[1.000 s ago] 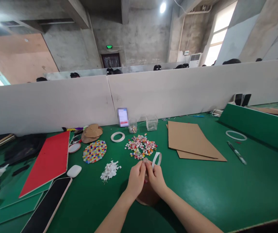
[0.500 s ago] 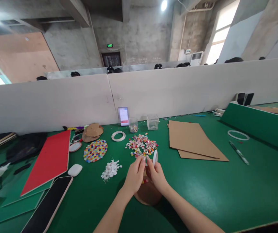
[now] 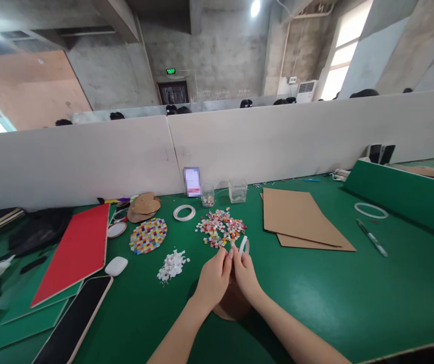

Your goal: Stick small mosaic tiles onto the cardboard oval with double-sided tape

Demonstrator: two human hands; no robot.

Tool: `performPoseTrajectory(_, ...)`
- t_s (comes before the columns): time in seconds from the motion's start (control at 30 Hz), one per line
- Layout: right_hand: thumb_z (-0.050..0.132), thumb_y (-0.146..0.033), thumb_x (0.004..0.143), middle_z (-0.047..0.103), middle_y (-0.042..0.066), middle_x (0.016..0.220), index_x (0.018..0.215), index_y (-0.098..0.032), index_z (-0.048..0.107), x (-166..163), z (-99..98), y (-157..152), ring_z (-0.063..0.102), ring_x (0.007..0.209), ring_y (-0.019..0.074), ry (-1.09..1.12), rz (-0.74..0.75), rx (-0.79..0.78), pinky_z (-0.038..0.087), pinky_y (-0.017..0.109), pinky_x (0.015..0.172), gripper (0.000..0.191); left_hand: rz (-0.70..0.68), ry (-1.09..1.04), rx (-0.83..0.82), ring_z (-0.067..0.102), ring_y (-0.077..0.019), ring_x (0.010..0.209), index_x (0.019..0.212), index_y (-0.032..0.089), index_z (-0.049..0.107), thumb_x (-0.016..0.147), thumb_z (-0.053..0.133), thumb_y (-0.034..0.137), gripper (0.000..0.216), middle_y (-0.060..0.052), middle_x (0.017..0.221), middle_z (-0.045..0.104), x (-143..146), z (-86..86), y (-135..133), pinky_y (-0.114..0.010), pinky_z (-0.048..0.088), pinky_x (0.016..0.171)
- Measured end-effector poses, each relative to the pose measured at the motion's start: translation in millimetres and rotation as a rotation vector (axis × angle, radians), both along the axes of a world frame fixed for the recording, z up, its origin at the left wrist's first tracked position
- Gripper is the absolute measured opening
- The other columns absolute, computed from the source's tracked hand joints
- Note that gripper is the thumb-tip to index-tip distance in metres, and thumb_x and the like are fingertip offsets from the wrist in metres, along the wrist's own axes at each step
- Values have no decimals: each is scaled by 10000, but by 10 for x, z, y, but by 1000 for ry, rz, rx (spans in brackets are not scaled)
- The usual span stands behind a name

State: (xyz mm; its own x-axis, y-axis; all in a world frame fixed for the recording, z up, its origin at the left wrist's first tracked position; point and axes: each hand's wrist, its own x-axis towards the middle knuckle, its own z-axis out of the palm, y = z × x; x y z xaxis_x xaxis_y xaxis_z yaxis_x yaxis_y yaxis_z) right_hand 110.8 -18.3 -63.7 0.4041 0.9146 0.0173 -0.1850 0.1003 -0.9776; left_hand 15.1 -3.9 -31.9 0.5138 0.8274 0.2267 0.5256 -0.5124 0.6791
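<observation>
In front of me, above a brown cardboard disc [image 3: 232, 303], my two hands meet with fingertips pressed together. A narrow white tape roll [image 3: 243, 245] stands out from the fingers of my right hand [image 3: 247, 273], which is closed on it. My left hand [image 3: 213, 275] is closed in a pinch against the right fingertips; what lies in the pinch is too small to make out. Just beyond the fingertips spreads a pile of small coloured mosaic tiles [image 3: 220, 226]. White tile backings or scraps [image 3: 172, 266] lie heaped left of my hands. My hands hide much of the disc.
On the left are a tile-covered round [image 3: 148, 236], cardboard discs [image 3: 144, 207], a white ring [image 3: 184, 213], a red board [image 3: 75, 253] and a phone [image 3: 75, 321]. Clear containers [image 3: 237, 191] stand behind the tiles. Cardboard sheets [image 3: 300, 217] and a pen [image 3: 372, 237] lie right.
My hands have shifted slightly to the right and closer together, and the tape roll has tilted a little. The coloured pieces seen on the disc are now hidden behind my hands.
</observation>
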Motion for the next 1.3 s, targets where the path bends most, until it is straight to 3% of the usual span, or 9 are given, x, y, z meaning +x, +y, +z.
performPoseTrajectory(0.2, 454, -641, 785, 404, -48, 492, 590, -202, 421, -29, -16, -44, 360, 447, 101, -60, -75, -12, 298, 234, 410, 482, 39, 42, 61, 529, -169, 579, 717, 209, 408, 936, 259, 288, 277, -20, 647, 551, 31, -26, -32, -254, 279, 532)
performPoseTrajectory(0.63, 415, -600, 838, 454, -24, 502, 600, -191, 474, -49, -68, -90, 400, 468, 114, -181, -73, 38, 301, 232, 425, 477, 90, 36, 77, 579, -186, 604, 709, 202, 483, 927, 282, 293, 310, -46, 661, 614, 56, 4, -74, -257, 318, 540)
performPoseTrajectory(1.0, 412, -540, 870, 487, -12, 525, 640, -177, 526, -7, -67, -121, 427, 499, 121, -268, -32, 91, 340, 235, 482, 444, 78, -88, -48, 535, -163, 572, 673, 192, 469, 911, 301, 293, 308, -36, 628, 579, 51, 29, -83, -252, 314, 547)
performPoseTrajectory(1.3, 386, -571, 866, 413, -39, 487, 635, -192, 467, -15, -70, -105, 381, 424, 103, -209, -3, 70, 298, 221, 397, 451, 38, -250, -226, 459, -120, 506, 676, 177, 480, 918, 285, 402, 384, 19, 548, 482, 49, 8, -32, -222, 327, 493)
